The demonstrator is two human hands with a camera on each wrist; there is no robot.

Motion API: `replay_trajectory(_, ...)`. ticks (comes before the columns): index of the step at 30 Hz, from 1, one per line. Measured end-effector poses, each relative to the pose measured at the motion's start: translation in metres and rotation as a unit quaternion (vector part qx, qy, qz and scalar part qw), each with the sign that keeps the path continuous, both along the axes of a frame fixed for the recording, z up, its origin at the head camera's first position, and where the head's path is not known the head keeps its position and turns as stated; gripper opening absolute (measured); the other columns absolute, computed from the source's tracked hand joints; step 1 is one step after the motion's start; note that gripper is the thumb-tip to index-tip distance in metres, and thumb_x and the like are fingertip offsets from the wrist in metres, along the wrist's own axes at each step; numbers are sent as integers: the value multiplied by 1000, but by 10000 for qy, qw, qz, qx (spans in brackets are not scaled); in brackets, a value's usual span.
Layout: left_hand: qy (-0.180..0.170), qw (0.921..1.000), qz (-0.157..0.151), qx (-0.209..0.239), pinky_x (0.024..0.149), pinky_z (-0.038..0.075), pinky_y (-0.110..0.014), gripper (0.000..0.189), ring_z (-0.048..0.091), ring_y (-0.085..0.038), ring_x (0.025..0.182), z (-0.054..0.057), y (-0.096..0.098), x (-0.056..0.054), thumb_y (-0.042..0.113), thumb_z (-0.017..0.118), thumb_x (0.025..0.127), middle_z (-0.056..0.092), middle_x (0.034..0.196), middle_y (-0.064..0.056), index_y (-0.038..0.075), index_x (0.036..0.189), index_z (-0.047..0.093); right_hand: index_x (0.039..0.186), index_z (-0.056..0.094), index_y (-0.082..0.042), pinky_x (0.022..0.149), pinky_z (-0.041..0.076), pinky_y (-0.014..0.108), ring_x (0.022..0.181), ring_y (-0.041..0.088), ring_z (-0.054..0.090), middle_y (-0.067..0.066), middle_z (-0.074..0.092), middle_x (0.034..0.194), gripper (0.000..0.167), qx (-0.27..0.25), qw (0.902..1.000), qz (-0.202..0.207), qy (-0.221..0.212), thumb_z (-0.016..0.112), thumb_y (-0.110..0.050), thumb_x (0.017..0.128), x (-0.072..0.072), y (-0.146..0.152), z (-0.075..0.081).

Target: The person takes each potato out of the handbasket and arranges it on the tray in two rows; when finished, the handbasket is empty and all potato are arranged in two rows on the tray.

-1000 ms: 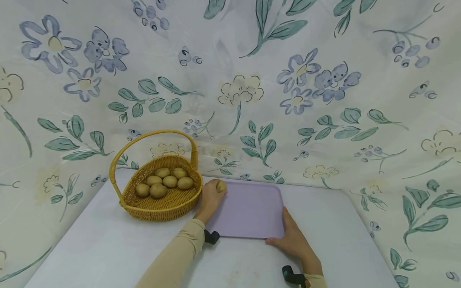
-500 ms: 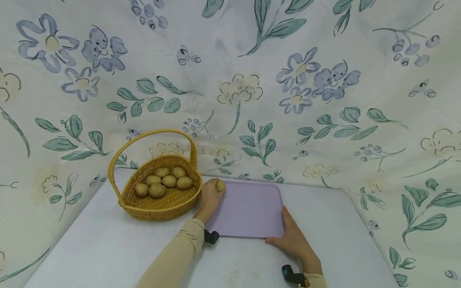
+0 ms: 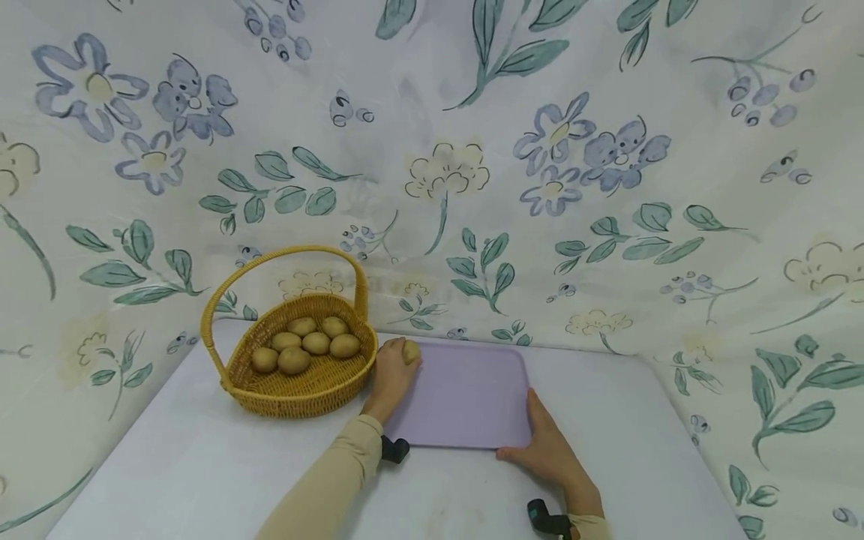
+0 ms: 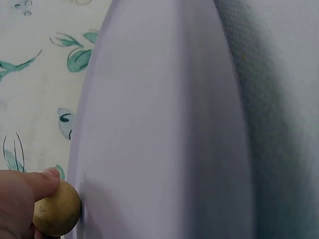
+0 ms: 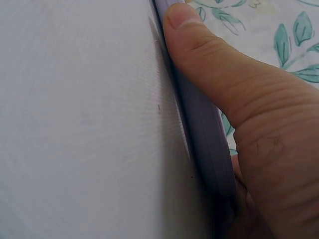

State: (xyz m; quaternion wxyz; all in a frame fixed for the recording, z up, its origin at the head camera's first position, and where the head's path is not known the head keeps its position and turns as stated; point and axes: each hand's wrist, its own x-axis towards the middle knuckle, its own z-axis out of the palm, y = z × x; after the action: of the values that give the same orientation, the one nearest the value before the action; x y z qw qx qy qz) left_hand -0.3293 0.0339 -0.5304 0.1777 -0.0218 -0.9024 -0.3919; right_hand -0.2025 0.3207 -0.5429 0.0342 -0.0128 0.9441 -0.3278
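Observation:
My left hand (image 3: 391, 375) holds a potato (image 3: 411, 350) at the back left corner of a light purple tray (image 3: 466, 397). In the left wrist view the thumb presses the top of this potato (image 4: 59, 211), which sits right at the tray's rim. My right hand (image 3: 552, 454) grips the tray's front right corner, thumb along the front edge and fingers up the right side. The right wrist view shows that thumb (image 5: 204, 55) laid on the tray's side wall (image 5: 204, 134). Part of the left fingers is hidden.
Left of the tray stands a yellow wicker basket (image 3: 304, 407) with a tall arched handle, several potatoes (image 3: 315, 343) inside. Its right side is close to my left hand. Both stand on a white table (image 3: 182, 457), with a flower-printed cloth (image 3: 472, 187) behind.

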Motion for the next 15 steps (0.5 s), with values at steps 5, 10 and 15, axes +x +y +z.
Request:
replay_trajectory(5,107,9999,-37,96,96,57,-50,49,65,-42,114,-1,-1,2,10,86,80,68,122,-26,-7,122,68,161,7,7,127,19,57,156,45,14,26,9,169,142,-15,10000,-4,55,90,-58,65,0,0,-1)
replay_trajectory(10,124,9999,-22,81,96,56,-50,51,65,-42,114,-4,-2,1,10,87,79,68,122,-26,-8,122,67,162,5,5,128,17,55,157,43,12,24,7,170,144,27,10000,18,-75,89,-61,65,-1,-1,0)
replay_trajectory(15,51,9998,-128,129,102,54,-50,54,63,-42,120,-6,-3,0,11,87,80,64,127,-26,-7,126,65,161,7,7,127,19,57,156,45,14,26,9,169,145,69,10000,-11,-16,90,-61,63,0,-1,0)
